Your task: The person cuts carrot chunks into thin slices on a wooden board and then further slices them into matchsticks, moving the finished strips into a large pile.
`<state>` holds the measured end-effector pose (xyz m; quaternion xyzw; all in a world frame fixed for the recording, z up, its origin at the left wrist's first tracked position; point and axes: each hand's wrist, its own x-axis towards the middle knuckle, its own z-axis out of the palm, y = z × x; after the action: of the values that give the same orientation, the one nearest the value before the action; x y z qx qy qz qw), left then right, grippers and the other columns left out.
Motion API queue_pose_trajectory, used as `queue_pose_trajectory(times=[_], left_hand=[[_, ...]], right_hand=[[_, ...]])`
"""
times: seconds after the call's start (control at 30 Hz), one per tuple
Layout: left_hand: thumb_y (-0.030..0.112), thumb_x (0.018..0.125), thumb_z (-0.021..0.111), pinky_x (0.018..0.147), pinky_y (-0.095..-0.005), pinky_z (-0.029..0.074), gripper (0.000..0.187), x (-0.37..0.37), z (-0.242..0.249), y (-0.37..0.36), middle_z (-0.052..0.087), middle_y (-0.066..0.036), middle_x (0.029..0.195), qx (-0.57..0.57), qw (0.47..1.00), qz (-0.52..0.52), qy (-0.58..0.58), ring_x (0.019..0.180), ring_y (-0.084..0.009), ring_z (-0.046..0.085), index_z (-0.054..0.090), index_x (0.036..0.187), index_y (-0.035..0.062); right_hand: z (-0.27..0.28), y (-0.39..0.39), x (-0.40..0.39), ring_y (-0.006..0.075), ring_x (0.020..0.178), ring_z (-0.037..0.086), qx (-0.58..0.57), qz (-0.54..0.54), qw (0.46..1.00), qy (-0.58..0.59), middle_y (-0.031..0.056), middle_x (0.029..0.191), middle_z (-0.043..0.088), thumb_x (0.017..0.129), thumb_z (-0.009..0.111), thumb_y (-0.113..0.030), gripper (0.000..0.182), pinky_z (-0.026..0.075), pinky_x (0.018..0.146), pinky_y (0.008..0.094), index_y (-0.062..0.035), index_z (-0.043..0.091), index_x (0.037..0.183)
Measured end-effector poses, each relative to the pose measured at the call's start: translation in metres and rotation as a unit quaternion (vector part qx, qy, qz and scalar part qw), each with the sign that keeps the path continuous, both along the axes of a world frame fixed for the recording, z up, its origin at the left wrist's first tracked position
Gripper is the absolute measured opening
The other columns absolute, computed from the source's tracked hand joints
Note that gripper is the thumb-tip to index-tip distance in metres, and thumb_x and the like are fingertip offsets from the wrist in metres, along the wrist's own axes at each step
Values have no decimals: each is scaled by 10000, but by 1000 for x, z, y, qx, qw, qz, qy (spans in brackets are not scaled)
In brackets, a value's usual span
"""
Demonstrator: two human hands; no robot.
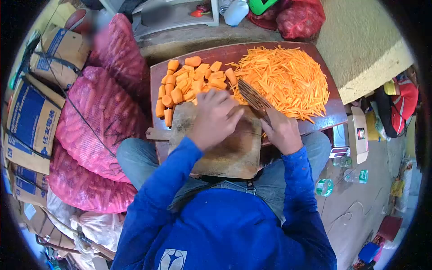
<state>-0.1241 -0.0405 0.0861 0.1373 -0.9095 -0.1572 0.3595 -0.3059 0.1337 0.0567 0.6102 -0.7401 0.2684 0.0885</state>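
My right hand (283, 131) grips the handle of a knife with a broad, dark brown, streaked blade (254, 95), which points up and left beside the shredded carrot. Over the upper part of the worn wooden cutting board (229, 150) is my left hand (213, 118), palm down, thumb and forefinger apart and nothing visible between them. Several peeled carrot chunks (182, 83) lie just beyond it on the dark red table (155, 76). A large heap of carrot strips (285, 81) covers the table's right side. The board rests across my lap and the table's near edge.
Pink mesh sacks (96, 119) full of carrots are piled at my left, beside strapped cardboard boxes (31, 119). Plastic bottles (324, 186) lie on the floor at right, near an open carton (357, 135). Behind the table are a red net sack (299, 20) and a concrete ledge (360, 58).
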Motion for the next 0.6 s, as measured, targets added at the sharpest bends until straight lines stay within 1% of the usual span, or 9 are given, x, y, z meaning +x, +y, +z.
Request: queue_pose_trajectory(times=[0.1, 0.17, 0.27, 0.3, 0.37, 0.47, 0.5, 0.57, 0.6], left_hand=[[271, 836, 837, 912, -505, 395, 188, -75, -8, -25, 673, -63, 1008, -31, 998, -23, -44, 1061, -319, 616, 775, 923, 116], [286, 842, 830, 972, -530, 393, 208, -100, -17, -38, 712, -89, 1129, -42, 990, 34, -129, 1164, -344, 618, 810, 966, 120], [269, 845, 826, 1008, -550, 389, 205, -116, -28, -71, 731, -136, 1215, -44, 986, 86, -139, 1201, -368, 623, 834, 999, 133], [269, 845, 826, 1008, -550, 389, 205, -116, -34, -83, 731, -136, 1215, -45, 985, 81, -144, 1201, -368, 623, 834, 999, 133], [245, 845, 823, 999, -580, 386, 193, -107, -47, -111, 748, -153, 1202, 66, 984, 100, -130, 1192, -370, 634, 838, 1010, 147], [224, 838, 820, 949, -586, 388, 146, -82, -89, -142, 764, -119, 1107, 46, 987, 102, -114, 1152, -357, 647, 839, 962, 150], [224, 838, 820, 949, -586, 388, 146, -78, -81, -134, 764, -119, 1107, 44, 987, 100, -118, 1152, -357, 647, 839, 962, 150], [184, 823, 847, 853, -484, 484, 178, -65, -57, -101, 742, -130, 949, 21, 982, 35, -185, 988, -369, 697, 824, 958, 71], [205, 805, 862, 871, -511, 454, 180, -61, -58, -93, 725, -111, 1024, 22, 977, 14, -211, 1080, -352, 659, 829, 937, 86]], right_hand=[[6, 7, -3, 330, 752, 716, -13, 3, 1000, 24, 118, 811, 675, 932, 779, -235, 242, 562, 649, 466, -74, 620, 1017], [4, 10, -5, 335, 766, 721, 9, 7, 1000, 4, 128, 828, 687, 932, 776, -234, 244, 566, 657, 462, -68, 622, 1027], [5, 13, -7, 353, 775, 722, -2, 14, 1000, -15, 144, 848, 696, 929, 779, -228, 253, 565, 657, 474, -66, 618, 1039], [6, 14, -7, 353, 775, 722, -3, 9, 1000, -20, 144, 848, 696, 929, 779, -228, 253, 565, 657, 474, -66, 618, 1039], [5, 14, -10, 388, 798, 732, -30, -1, 998, -64, 176, 886, 730, 915, 800, -224, 286, 581, 682, 485, -36, 660, 1081], [-3, 15, -17, 414, 822, 740, -60, -23, 982, -176, 209, 897, 747, 906, 816, -217, 313, 593, 711, 486, -6, 710, 1111], [-3, 14, -17, 414, 822, 740, -62, -25, 981, -181, 209, 897, 747, 906, 816, -217, 313, 593, 711, 486, -6, 710, 1111], [1, 12, -20, 420, 832, 746, -45, -40, 959, -277, 230, 889, 747, 905, 820, -215, 313, 598, 729, 472, 4, 740, 1112], [4, 12, -19, 426, 828, 744, -42, -40, 954, -295, 243, 874, 735, 905, 818, -208, 306, 592, 727, 477, 1, 742, 1116]])
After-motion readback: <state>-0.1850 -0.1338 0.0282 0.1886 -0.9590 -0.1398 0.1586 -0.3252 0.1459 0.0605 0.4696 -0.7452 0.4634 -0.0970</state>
